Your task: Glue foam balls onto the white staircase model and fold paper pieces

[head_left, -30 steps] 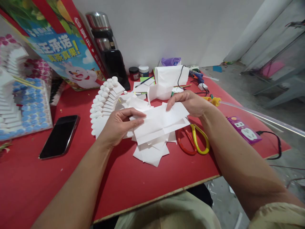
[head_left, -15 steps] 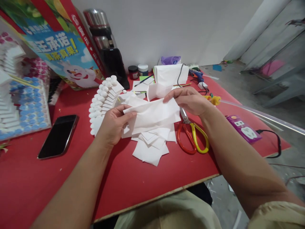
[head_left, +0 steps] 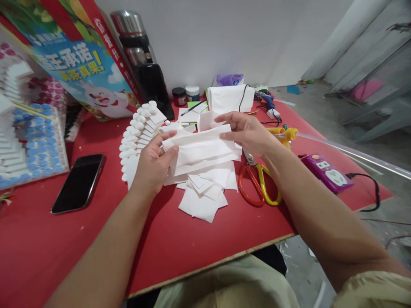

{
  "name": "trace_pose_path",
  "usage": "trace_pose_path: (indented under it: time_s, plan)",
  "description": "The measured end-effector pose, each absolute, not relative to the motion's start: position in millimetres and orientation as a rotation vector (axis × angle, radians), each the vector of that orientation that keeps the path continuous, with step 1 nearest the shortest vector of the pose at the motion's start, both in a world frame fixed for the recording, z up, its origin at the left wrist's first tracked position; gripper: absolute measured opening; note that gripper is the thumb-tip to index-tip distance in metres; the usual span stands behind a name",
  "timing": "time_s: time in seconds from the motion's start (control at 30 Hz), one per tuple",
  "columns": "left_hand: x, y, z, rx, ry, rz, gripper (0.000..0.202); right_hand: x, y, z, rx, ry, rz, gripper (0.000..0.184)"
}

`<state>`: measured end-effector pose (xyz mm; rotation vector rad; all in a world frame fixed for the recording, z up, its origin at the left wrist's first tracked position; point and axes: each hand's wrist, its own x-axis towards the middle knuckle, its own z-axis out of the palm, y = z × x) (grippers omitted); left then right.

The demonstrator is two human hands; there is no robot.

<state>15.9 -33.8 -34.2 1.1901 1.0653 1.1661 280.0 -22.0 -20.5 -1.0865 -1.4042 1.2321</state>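
Observation:
Between my two hands is a white folded sheet (head_left: pixel 202 147), soft like paper or thin cloth, held above the table. My left hand (head_left: pixel 156 160) pinches its left end, thumb in front. At the upper right corner my right hand (head_left: pixel 247 132) grips it between thumb and fingers. Below the sheet lies a loose pile of cut white pieces (head_left: pixel 204 205). Scissors (head_left: pixel 257 186) with one red and one yellow handle rest beside the pile, their blades partly hidden by my right hand and the sheet.
A fan of white stacked pieces with rounded tips (head_left: pixel 141 128) stands behind my left hand. A phone (head_left: pixel 78 184) lies to the left on the red table (head_left: pixel 180 252). Rightward are a yellow glue gun (head_left: pixel 284 134) and a purple power socket (head_left: pixel 329 173). A printed bag (head_left: pixel 86 64) stands at back left.
My right hand has shifted slightly left and down along the sheet's top edge, its thumb now in front. The sheet looks flatter, with a fold along its top.

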Motion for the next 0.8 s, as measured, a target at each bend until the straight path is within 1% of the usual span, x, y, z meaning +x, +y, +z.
trace_pose_path:
  time_s: [0.07, 0.1, 0.13, 0.2, 0.27, 0.33, 0.37, 0.47, 0.5, 0.6, 0.63, 0.8]
  plan:
    - [17, -37, -30, 1.326, 1.090, 1.223, 0.064, 280, -20, -23, -1.101, -1.339, 1.306, 0.037]
    - [17, -39, -28, 1.405, 1.090, 1.255, 0.064, 279, -19, -24, -1.110, -1.316, 1.328, 0.036]
    - [17, -40, -25, 1.481, 1.088, 1.267, 0.060, 278, -18, -25, -1.116, -1.300, 1.338, 0.036]
    - [18, -43, -23, 1.586, 1.096, 1.241, 0.044, 275, -17, -27, -1.111, -1.272, 1.323, 0.038]
    - [17, -45, -23, 1.620, 1.115, 1.208, 0.030, 273, -19, -27, -1.107, -1.239, 1.289, 0.036]
    - [16, -45, -26, 1.629, 1.116, 1.210, 0.025, 272, -21, -26, -1.123, -1.244, 1.230, 0.030]
    - [15, -45, -28, 1.637, 1.110, 1.220, 0.025, 273, -22, -26, -1.132, -1.269, 1.202, 0.031]
    - [14, -44, -32, 1.676, 1.124, 1.200, 0.025, 275, -24, -27, -1.146, -1.398, 1.104, 0.046]
    - [14, -44, -33, 1.683, 1.145, 1.181, 0.026, 275, -24, -28, -1.146, -1.429, 1.077, 0.045]
    - [16, -45, -33, 1.667, 1.197, 1.158, 0.030, 275, -23, -28, -1.152, -1.456, 1.038, 0.022]
    - [17, -45, -32, 1.649, 1.202, 1.170, 0.029, 274, -23, -28, -1.161, -1.457, 1.041, 0.017]
    - [20, -47, -32, 1.564, 1.207, 1.224, 0.014, 270, -28, -21, -1.253, -1.506, 1.014, 0.016]
